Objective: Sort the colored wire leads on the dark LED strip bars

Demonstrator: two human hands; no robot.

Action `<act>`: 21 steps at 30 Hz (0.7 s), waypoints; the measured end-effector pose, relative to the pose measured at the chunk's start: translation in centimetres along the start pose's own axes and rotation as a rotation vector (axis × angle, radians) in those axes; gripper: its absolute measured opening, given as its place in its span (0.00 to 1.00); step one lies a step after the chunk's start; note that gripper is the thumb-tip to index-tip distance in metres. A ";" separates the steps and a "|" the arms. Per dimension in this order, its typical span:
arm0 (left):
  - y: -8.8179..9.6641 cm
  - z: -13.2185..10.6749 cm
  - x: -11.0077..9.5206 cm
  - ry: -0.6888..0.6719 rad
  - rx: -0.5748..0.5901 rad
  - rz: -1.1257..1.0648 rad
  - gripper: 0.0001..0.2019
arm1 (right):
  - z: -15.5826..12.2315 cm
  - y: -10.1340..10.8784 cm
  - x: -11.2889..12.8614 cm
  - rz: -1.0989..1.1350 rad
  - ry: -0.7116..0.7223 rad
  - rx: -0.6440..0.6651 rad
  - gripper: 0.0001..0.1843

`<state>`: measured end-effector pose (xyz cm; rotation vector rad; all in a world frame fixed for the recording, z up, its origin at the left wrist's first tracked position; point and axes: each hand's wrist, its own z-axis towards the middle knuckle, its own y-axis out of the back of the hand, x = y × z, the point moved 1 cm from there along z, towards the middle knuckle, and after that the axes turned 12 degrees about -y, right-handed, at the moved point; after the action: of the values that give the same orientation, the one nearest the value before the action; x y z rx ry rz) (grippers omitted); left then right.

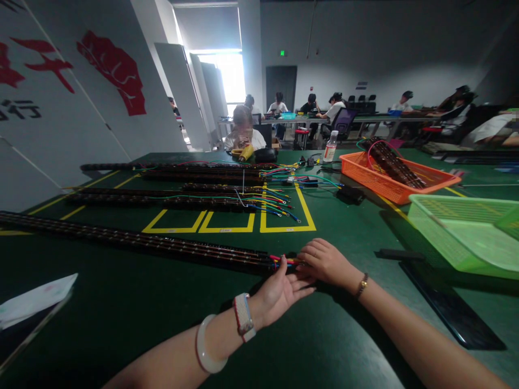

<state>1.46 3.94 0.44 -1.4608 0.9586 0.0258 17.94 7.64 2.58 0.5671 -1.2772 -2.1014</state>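
A long dark strip lies across the green table, from the far left to in front of me. Coloured wires stick out of its right end. My left hand sits palm up at that end, thumb raised against the wires, fingers partly under my right hand. My right hand lies palm down over the wire ends, fingers curled on them. The left wrist carries a pale bangle and a banded watch, the right wrist a small gold watch.
More dark strips with coloured wires lie further back, by yellow floor-tape boxes. To the right stand an orange basket with strips and a green basket. A black flat bar lies at right. People sit at far tables.
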 end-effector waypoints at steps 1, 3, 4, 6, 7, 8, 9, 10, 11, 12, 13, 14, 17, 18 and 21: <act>0.1 0.0 0.0 -0.002 0.005 -0.001 0.30 | 0.0 0.0 0.0 -0.022 0.013 0.012 0.12; 0.3 0.1 0.1 -0.006 0.013 0.001 0.30 | 0.0 0.0 0.1 -0.057 0.037 0.027 0.13; 0.3 0.1 0.1 -0.011 0.011 0.002 0.29 | 0.1 -0.1 0.1 -0.067 0.042 0.030 0.13; 0.2 0.0 0.1 -0.022 -0.013 0.007 0.28 | 0.1 -0.1 0.1 -0.074 0.036 0.035 0.14; 0.1 0.0 0.1 -0.029 -0.028 0.008 0.28 | 0.1 -0.1 0.1 -0.073 0.030 0.039 0.14; 0.0 0.0 0.1 -0.036 -0.045 0.009 0.28 | 0.1 -0.1 0.1 -0.070 0.024 0.043 0.14; -0.2 0.0 0.1 -0.043 -0.062 0.012 0.28 | 0.1 -0.1 0.1 -0.064 0.016 0.047 0.14; -0.3 0.0 0.1 -0.051 -0.079 0.017 0.28 | 0.1 -0.2 0.1 -0.053 0.005 0.051 0.15; -0.5 0.0 0.1 -0.056 -0.089 0.022 0.28 | 0.2 -0.2 0.0 -0.035 -0.010 0.053 0.15; -0.6 0.1 0.1 -0.059 -0.097 0.027 0.29 | 0.2 -0.2 0.0 -0.008 -0.033 0.055 0.15; -0.7 0.2 0.1 -0.059 -0.100 0.034 0.29 | 0.3 -0.3 -0.1 0.029 -0.069 0.055 0.15; -0.8 0.3 0.1 -0.058 -0.098 0.043 0.30 | 0.3 -0.3 -0.1 0.077 -0.116 0.055 0.16; -1.0 0.7 0.1 -0.071 -0.091 0.072 0.30 | 0.5 -0.6 -0.3 0.271 -0.326 0.080 0.17; -1.0 0.8 0.1 -0.085 -0.099 0.078 0.30 | 0.6 -0.7 -0.3 0.343 -0.407 0.098 0.17; -1.1 1.1 0.1 -0.116 -0.148 0.079 0.27 | 0.7 -1.0 -0.5 0.530 -0.604 0.175 0.18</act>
<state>2.71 4.56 1.12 -1.5386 0.9351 0.2416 17.58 8.82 2.06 -0.3540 -1.7161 -1.7593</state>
